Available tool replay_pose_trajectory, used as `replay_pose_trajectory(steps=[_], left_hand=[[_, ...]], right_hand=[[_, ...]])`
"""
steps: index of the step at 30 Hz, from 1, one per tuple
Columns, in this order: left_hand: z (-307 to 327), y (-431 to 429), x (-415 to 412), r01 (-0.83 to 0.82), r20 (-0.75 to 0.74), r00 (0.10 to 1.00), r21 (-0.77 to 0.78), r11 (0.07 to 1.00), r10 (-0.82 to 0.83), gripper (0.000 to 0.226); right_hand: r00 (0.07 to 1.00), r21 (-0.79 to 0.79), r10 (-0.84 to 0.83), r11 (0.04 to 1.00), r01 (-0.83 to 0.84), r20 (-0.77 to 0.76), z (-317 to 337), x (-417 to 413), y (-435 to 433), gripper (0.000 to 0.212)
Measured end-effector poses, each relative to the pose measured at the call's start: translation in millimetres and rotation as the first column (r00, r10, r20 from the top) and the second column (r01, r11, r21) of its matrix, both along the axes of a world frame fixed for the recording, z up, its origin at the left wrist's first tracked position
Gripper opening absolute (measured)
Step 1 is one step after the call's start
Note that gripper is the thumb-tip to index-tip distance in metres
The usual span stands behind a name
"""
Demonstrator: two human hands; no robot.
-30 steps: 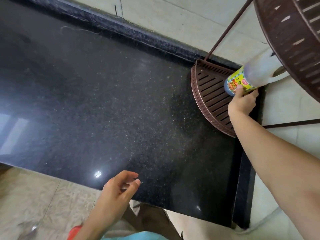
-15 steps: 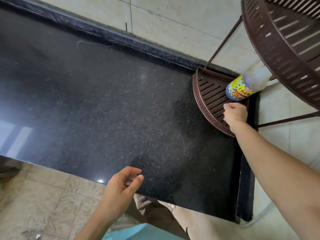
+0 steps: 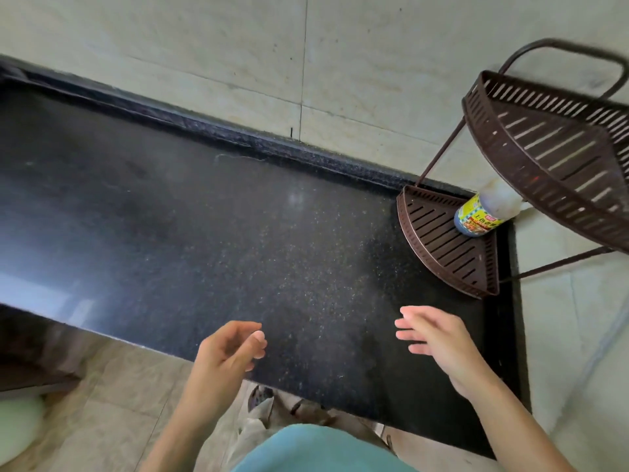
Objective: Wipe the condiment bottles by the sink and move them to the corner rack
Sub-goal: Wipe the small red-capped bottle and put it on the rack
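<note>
A condiment bottle (image 3: 483,212) with a yellow and blue label stands on the lower shelf of the brown corner rack (image 3: 439,247), at the back corner of the black counter. Its top is partly hidden by the rack's upper shelf (image 3: 544,158). My right hand (image 3: 439,338) hovers over the counter's near right part, fingers straight and spread, holding nothing, well short of the rack. My left hand (image 3: 228,352) hangs over the counter's front edge with fingers loosely curled and nothing in it.
The black speckled granite counter (image 3: 238,233) runs left from the rack, backed by a pale tiled wall (image 3: 306,63). Tiled floor (image 3: 112,403) lies below its front edge. A pale rounded object (image 3: 17,424) sits at the lower left.
My right hand has let go of the bottle, which now stands on the lower shelf, and has pulled back toward me. The view has tilted up. My left hand has barely moved.
</note>
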State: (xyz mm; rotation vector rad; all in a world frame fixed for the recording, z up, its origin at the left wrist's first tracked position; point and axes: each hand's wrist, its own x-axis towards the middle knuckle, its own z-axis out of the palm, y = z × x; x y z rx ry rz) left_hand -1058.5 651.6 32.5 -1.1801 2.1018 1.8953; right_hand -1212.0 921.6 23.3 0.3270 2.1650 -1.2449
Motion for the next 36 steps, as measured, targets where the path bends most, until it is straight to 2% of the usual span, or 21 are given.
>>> replay_pose_trajectory(steps=[5, 14, 17, 20, 24, 28, 31, 36], left_hand=[[27, -47, 10, -0.115, -0.070, 0.991, 0.026, 0.993, 0.116, 0.011], [71, -110, 51, -0.282, -0.176, 0.947, -0.058, 0.958, 0.268, 0.011], [82, -120, 86, -0.419, -0.221, 0.892, -0.073, 0.905, 0.395, 0.010], [85, -114, 133, -0.581, -0.237, 0.804, -0.118, 0.805, 0.545, 0.008], [71, -85, 203, -0.712, -0.171, 0.700, -0.240, 0.659, 0.694, 0.007], [58, -53, 264, -0.760, -0.050, 0.629, -0.247, 0.601, 0.776, 0.005], [58, -35, 305, -0.794, -0.011, 0.569, -0.270, 0.545, 0.822, 0.009], [67, -30, 365, -0.842, -0.030, 0.449, -0.349, 0.412, 0.893, 0.011]], right_hand=[[0.999, -0.107, -0.011, 0.994, 0.016, 0.042, 16, 39, -54, 0.011], [0.980, -0.256, 0.136, 0.951, -0.171, -0.146, 68, 24, -150, 0.017], [0.948, -0.258, 0.245, 0.921, -0.293, -0.203, 78, 25, -174, 0.016], [0.888, -0.230, 0.384, 0.868, -0.440, -0.254, 84, 29, -200, 0.014], [0.738, -0.158, 0.595, 0.735, -0.660, -0.318, 83, 45, -240, 0.014], [0.574, -0.129, 0.747, 0.567, -0.813, -0.335, 77, 80, -282, 0.014], [0.408, -0.095, 0.845, 0.401, -0.911, -0.345, 70, 119, -309, 0.015], [0.091, 0.006, 0.937, 0.099, -0.995, -0.338, 66, 192, -360, 0.018]])
